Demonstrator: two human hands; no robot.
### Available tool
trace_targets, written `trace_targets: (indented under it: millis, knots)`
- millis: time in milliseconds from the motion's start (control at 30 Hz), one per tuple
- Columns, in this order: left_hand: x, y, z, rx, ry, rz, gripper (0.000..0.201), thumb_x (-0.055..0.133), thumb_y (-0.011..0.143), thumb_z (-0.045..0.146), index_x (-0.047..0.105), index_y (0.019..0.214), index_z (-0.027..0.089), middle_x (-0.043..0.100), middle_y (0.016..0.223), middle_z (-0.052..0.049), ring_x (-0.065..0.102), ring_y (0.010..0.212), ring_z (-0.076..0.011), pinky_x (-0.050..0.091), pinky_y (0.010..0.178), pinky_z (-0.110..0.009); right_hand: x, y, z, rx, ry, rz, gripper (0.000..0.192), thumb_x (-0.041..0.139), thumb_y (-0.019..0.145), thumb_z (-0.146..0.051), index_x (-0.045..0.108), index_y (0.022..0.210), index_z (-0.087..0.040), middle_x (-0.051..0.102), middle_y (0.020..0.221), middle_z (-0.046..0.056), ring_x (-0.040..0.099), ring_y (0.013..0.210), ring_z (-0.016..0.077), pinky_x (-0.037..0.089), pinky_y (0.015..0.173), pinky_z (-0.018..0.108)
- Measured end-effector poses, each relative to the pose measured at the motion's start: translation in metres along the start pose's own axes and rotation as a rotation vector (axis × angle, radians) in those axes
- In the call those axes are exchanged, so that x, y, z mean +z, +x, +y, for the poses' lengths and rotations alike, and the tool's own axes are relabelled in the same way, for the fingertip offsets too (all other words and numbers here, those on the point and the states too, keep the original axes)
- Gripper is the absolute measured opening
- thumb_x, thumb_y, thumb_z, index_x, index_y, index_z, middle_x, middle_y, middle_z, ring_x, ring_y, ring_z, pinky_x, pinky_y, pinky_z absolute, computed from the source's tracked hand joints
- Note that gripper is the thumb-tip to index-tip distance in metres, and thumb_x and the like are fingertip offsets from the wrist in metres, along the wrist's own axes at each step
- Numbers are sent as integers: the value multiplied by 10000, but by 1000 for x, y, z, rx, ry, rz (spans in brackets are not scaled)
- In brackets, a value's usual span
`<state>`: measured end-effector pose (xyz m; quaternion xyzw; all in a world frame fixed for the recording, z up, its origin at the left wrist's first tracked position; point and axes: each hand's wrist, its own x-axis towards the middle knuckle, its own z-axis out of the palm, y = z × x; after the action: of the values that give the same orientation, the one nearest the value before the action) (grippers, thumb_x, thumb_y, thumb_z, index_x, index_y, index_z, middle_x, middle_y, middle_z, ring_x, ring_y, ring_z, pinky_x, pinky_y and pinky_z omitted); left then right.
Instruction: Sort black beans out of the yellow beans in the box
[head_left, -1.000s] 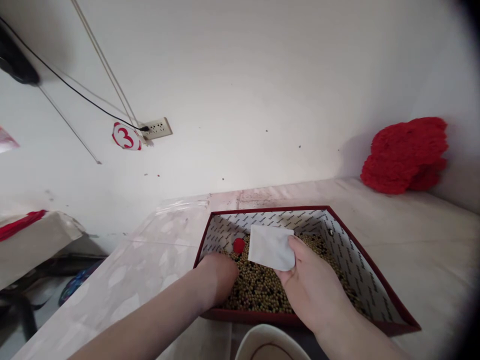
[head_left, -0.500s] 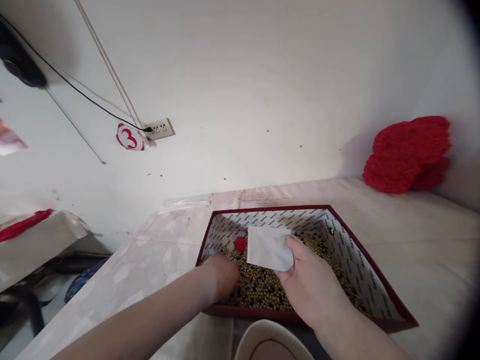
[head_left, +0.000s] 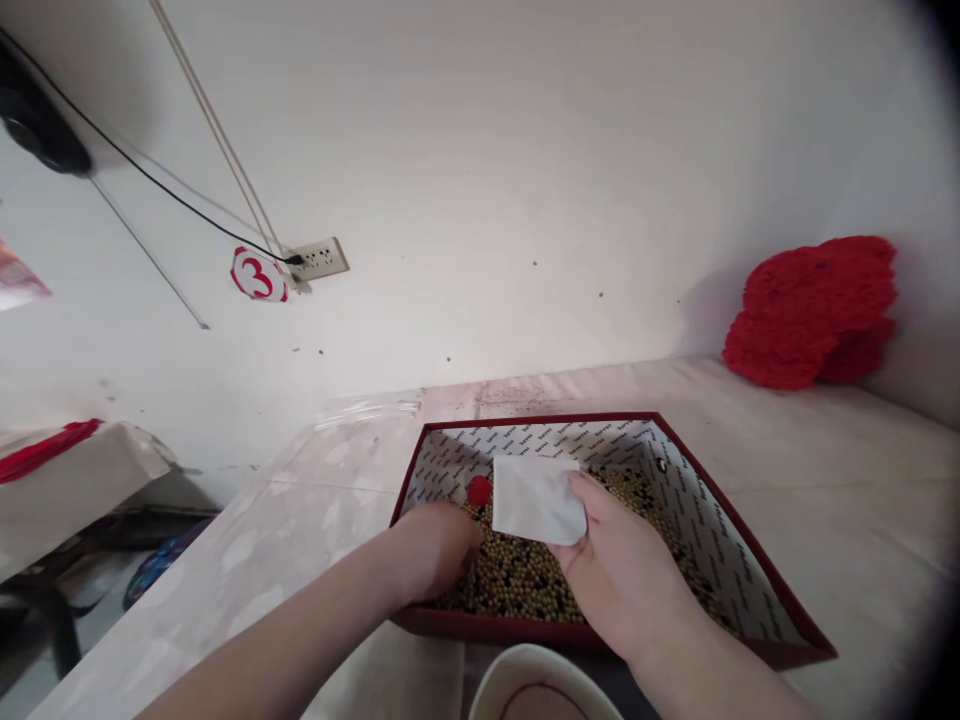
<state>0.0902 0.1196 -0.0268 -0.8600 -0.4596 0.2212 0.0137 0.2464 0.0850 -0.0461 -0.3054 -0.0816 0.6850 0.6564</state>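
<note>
A dark red shallow box [head_left: 742, 560] with a white patterned lining lies on the pale table and holds a layer of yellowish and dark beans [head_left: 517, 580]. My left hand [head_left: 431, 550] reaches into the box's near left corner, its fingers down among the beans and hidden. My right hand [head_left: 622, 575] hovers over the beans and pinches a small white pouch [head_left: 536, 498] by its right edge. A small red round thing [head_left: 479, 490] rests on the beans just left of the pouch.
A white bowl's rim [head_left: 540, 685] shows at the bottom edge, in front of the box. A red fluffy bundle [head_left: 814, 310] sits at the table's far right against the wall. A wall socket [head_left: 319, 258] and a tag marked 3 [head_left: 257, 274] are at upper left.
Both hands stay in the box; the view shifted slightly. My left hand has worked a little further into the beans.
</note>
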Motion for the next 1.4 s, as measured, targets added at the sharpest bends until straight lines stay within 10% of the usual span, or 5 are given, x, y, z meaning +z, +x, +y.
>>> trace_targets:
  millis: [300, 1400]
  knots:
    - [-24, -43, 38, 18, -444, 1066, 75, 549, 815, 164, 575, 874, 204, 637, 791, -11, 591, 717, -165, 483, 620, -287, 4, -9, 0, 140, -70, -160, 62, 612, 770, -216, 656, 798, -184, 666, 773, 10, 574, 648, 125, 475, 561, 237]
    - [-7, -22, 47, -105, -339, 1005, 178, 538, 811, 114, 552, 648, 183, 574, 734, -22, 515, 752, -193, 429, 702, -362, 4, -11, 1, 130, -59, -259, 45, 617, 773, -185, 654, 766, -210, 656, 752, -8, 589, 735, 142, 470, 611, 239]
